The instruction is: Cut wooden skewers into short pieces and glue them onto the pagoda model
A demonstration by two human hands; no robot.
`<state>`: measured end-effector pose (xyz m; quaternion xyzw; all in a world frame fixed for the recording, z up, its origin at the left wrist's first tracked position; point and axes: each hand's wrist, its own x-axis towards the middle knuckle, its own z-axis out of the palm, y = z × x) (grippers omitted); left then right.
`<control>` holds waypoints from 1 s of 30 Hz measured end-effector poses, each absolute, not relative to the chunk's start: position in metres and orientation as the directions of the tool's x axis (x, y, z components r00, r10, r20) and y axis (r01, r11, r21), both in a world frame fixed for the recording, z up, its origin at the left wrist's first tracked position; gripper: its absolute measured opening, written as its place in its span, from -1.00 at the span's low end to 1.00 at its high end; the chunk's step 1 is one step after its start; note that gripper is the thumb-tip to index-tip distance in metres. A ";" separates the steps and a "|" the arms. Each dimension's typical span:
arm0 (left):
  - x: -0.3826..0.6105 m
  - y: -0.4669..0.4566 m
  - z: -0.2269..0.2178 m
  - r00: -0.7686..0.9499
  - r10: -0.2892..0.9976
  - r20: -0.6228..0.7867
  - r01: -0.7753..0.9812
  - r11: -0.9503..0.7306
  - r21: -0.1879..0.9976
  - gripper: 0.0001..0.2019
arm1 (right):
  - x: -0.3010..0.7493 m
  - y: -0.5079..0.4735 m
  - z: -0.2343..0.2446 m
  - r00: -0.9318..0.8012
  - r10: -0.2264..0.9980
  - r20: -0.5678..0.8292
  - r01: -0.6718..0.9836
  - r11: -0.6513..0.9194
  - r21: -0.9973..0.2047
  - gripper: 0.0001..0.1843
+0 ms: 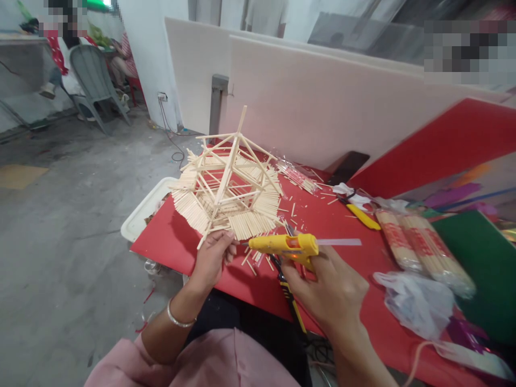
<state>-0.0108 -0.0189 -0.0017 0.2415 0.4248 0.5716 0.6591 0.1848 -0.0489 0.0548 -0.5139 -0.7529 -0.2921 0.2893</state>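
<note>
Fingers of left hand [212, 258]: closed on a lower stick of the stick roof model [228, 188]; the fingertips are partly hidden behind it.
Fingers of right hand [330, 290]: wrapped around the grip of the yellow glue gun [288, 245]; the trigger finger is hidden by the gun body.
Stick roof model: held tilted at the near left corner of the red tabletop [177, 242]; a white tray [143, 212] is partly covered just past that corner.
Glue gun: held level over the near edge, nozzle just beside the model's lower fringe; contact cannot be told.
Black-and-yellow tool [291, 303]: largely covered by the right hand, kind unclear.
Wrapped stick bundles [419, 247]: laid toward the right edge, beside a crumpled plastic bag [415, 301].
</note>
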 end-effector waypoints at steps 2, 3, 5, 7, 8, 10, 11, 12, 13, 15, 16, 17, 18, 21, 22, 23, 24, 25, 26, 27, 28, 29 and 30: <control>-0.011 -0.019 -0.001 -0.017 0.959 -0.283 -0.549 0.228 0.804 -0.61 | 0.185 -0.049 0.054 -0.306 0.609 0.732 0.943 0.299 0.145 -0.81; -0.011 -0.019 0.000 -0.019 0.959 -0.283 -0.548 0.227 0.805 -0.61 | 0.185 -0.049 0.054 -0.304 0.610 0.732 0.944 0.296 0.146 -0.81; -0.010 -0.020 0.001 -0.022 0.959 -0.284 -0.539 0.228 0.811 -0.61 | 0.185 -0.050 0.054 -0.298 0.612 0.732 0.945 0.296 0.138 -0.82; -0.010 -0.020 0.002 -0.024 0.958 -0.285 -0.526 0.231 0.819 -0.60 | 0.185 -0.050 0.053 -0.296 0.613 0.732 0.945 0.299 0.132 -0.83; -0.010 -0.020 0.002 -0.025 0.958 -0.285 -0.522 0.230 0.821 -0.60 | 0.185 -0.050 0.053 -0.296 0.612 0.733 0.945 0.299 0.132 -0.84; -0.010 -0.020 0.001 -0.025 0.960 -0.277 -0.520 0.225 0.824 -0.61 | 0.185 -0.050 0.053 -0.298 0.612 0.733 0.944 0.300 0.134 -0.84; -0.010 -0.020 0.000 -0.024 0.962 -0.273 -0.522 0.221 0.824 -0.62 | 0.185 -0.050 0.052 -0.296 0.612 0.734 0.946 0.296 0.135 -0.83; -0.010 -0.020 0.000 -0.022 0.962 -0.271 -0.523 0.219 0.823 -0.62 | 0.185 -0.050 0.052 -0.295 0.612 0.733 0.946 0.295 0.135 -0.83; -0.010 -0.020 -0.001 -0.023 0.963 -0.270 -0.525 0.218 0.823 -0.62 | 0.186 -0.050 0.052 -0.294 0.614 0.732 0.947 0.292 0.135 -0.83; -0.010 -0.019 -0.002 -0.021 0.962 -0.272 -0.525 0.221 0.822 -0.62 | 0.186 -0.051 0.051 -0.289 0.617 0.732 0.949 0.286 0.134 -0.83; -0.010 -0.019 -0.002 -0.021 0.962 -0.274 -0.524 0.223 0.822 -0.62 | 0.186 -0.051 0.051 -0.288 0.618 0.731 0.949 0.286 0.132 -0.83; -0.010 -0.019 -0.002 -0.021 0.962 -0.273 -0.524 0.222 0.822 -0.62 | 0.186 -0.051 0.050 -0.286 0.621 0.730 0.949 0.287 0.127 -0.83; -0.010 -0.019 -0.002 -0.019 0.962 -0.272 -0.525 0.222 0.822 -0.62 | 0.186 -0.051 0.050 -0.283 0.622 0.730 0.950 0.287 0.124 -0.82; -0.011 -0.020 -0.001 -0.017 0.961 -0.274 -0.529 0.224 0.818 -0.61 | 0.187 -0.051 0.049 -0.278 0.624 0.730 0.952 0.280 0.123 -0.80; -0.011 -0.020 -0.001 -0.016 0.961 -0.276 -0.530 0.226 0.817 -0.61 | 0.188 -0.051 0.049 -0.277 0.627 0.728 0.953 0.274 0.127 -0.80; -0.010 -0.020 -0.001 -0.014 0.961 -0.276 -0.530 0.227 0.817 -0.61 | 0.188 -0.052 0.048 -0.275 0.629 0.727 0.955 0.268 0.130 -0.80; -0.010 -0.019 -0.002 -0.015 0.962 -0.274 -0.529 0.225 0.818 -0.61 | 0.188 -0.052 0.048 -0.275 0.632 0.724 0.955 0.264 0.132 -0.80; -0.010 -0.019 -0.002 -0.016 0.963 -0.270 -0.528 0.221 0.820 -0.61 | 0.189 -0.052 0.048 -0.275 0.635 0.722 0.956 0.262 0.133 -0.80; -0.010 -0.019 -0.002 -0.018 0.964 -0.266 -0.528 0.216 0.821 -0.61 | 0.189 -0.052 0.047 -0.273 0.634 0.723 0.956 0.262 0.131 -0.80; -0.010 -0.019 -0.002 -0.021 0.965 -0.262 -0.528 0.212 0.822 -0.60 | 0.189 -0.052 0.047 -0.273 0.633 0.724 0.956 0.266 0.128 -0.79; -0.010 -0.018 -0.002 -0.025 0.965 -0.261 -0.528 0.209 0.823 -0.60 | 0.189 -0.052 0.047 -0.275 0.632 0.725 0.954 0.271 0.125 -0.79; -0.010 -0.018 -0.002 -0.030 0.965 -0.261 -0.527 0.207 0.824 -0.59 | 0.189 -0.052 0.047 -0.275 0.631 0.725 0.954 0.275 0.122 -0.79; -0.010 -0.018 -0.002 -0.034 0.964 -0.264 -0.525 0.208 0.825 -0.59 | 0.189 -0.052 0.048 -0.274 0.630 0.727 0.953 0.278 0.119 -0.79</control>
